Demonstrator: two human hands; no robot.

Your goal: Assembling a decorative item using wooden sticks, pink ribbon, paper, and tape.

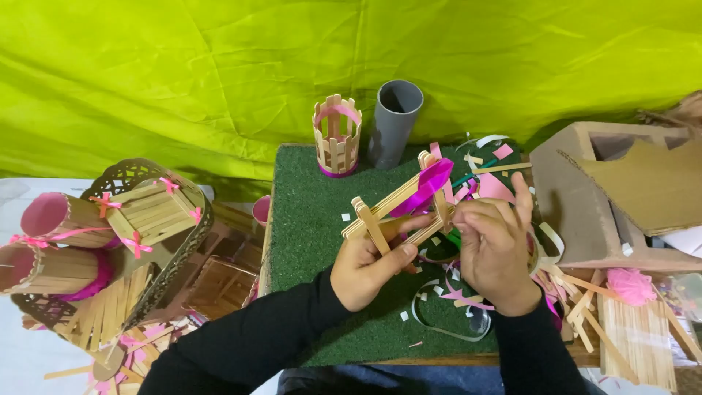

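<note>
Above a green turf mat (311, 219), my left hand (369, 267) grips a frame made of wooden craft sticks (387, 206). A magenta ribbon (425, 184) is wrapped around the frame's upper end. My right hand (493, 252) pinches the frame's right side, where the ribbon and the sticks meet, with its fingers curled. Both sleeves are black.
A small stick-fence holder with pink ribbon (336, 135) and a grey pipe (395, 124) stand at the mat's back. Finished stick baskets (150, 212) and pink-lined tubes (55, 219) lie left. A cardboard box (607, 197), loose sticks (636, 336) and paper scraps lie right.
</note>
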